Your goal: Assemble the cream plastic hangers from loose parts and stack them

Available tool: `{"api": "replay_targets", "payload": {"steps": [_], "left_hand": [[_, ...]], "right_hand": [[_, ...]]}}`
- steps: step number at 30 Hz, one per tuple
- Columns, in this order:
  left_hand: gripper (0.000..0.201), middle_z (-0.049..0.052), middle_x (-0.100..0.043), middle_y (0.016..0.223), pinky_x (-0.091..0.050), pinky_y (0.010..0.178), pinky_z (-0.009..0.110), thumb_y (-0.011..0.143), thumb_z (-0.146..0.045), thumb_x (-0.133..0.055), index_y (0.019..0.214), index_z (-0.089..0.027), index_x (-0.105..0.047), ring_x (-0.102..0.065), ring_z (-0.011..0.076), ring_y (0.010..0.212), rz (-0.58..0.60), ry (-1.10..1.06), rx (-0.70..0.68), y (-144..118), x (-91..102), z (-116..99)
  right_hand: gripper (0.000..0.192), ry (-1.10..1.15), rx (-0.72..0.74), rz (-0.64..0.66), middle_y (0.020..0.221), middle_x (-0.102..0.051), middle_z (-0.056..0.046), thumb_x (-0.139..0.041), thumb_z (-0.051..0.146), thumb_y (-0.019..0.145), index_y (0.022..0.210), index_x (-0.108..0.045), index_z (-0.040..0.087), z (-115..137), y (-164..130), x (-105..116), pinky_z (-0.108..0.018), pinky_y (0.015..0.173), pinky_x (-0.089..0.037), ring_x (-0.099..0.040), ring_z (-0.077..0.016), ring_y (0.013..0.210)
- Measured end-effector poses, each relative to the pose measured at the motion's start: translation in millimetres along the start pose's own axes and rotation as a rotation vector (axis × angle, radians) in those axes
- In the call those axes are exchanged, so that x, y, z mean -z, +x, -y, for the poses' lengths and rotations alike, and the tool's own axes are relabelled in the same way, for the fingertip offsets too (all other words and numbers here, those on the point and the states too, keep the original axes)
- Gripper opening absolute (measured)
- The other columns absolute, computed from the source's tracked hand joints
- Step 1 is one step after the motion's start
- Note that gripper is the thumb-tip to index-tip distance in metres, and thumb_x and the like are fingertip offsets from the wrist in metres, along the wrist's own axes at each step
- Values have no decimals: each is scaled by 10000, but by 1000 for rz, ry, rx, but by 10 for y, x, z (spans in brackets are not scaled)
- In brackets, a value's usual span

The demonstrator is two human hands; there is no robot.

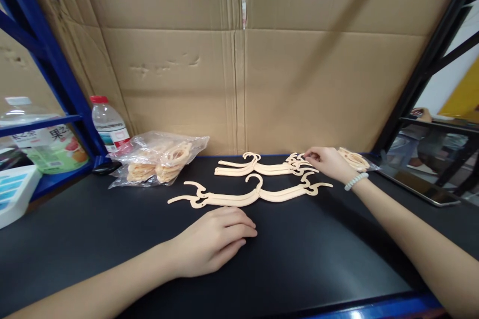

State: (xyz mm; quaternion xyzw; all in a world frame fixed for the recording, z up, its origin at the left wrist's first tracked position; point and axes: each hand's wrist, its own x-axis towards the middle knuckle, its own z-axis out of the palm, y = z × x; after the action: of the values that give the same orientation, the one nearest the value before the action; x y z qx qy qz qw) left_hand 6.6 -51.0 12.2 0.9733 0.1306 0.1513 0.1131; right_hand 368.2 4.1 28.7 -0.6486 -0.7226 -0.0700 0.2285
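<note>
My left hand (217, 239) lies on the black table with its fingers loosely stretched, holding nothing. Just beyond it is a cream plastic folding clothes hanger (232, 201), opened out flat, with its hook up and curved clip pieces at both ends. Behind that lie more cream hanger parts (239, 171), close together, with hooks at the middle and small curved pieces at the right end. My right hand (325, 160), wearing a pale beaded bracelet, pinches at that right end. The fingers partly cover the piece between them.
A clear bag of folded hangers (168, 157) sits at the back left, near a red-capped bottle (110, 124). Another bag of hangers (354, 158) lies behind my right wrist. Cardboard (168, 60) walls the back. On the right is a dark tablet-like slab (422, 187).
</note>
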Motion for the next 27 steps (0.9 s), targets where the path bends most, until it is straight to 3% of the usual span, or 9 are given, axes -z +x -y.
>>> {"api": "replay_targets", "payload": {"steps": [10,15,27], "left_hand": [[292,79,-638,1110,-492,901,321,923,-139,-430,1138,-217,-612,-590,192,1011,-37,-65,11,9,-26,24],[288,84,-623,1116,-484,895,324,914,-130,-442,1136,-205,-610,-581,199,1008,-29,-79,5,11,-41,47],[296,80,-607,1124,-466,906,314,909,-111,-438,1133,-204,-607,-567,195,1020,-10,-95,33,33,-35,19]], "right_hand": [[336,-110,95,66,1072,-692,-129,-390,142,862,1056,-663,114,-379,164,-274,-360,910,-455,-628,-238,991],[568,-166,150,134,1293,-579,-88,-393,-33,723,1200,-616,180,-578,265,-429,-352,1023,-391,-527,-214,1189],[460,-285,127,152,1236,-570,-139,-414,48,820,1186,-634,219,-723,274,-497,-411,934,-430,-534,-276,1115]]}}
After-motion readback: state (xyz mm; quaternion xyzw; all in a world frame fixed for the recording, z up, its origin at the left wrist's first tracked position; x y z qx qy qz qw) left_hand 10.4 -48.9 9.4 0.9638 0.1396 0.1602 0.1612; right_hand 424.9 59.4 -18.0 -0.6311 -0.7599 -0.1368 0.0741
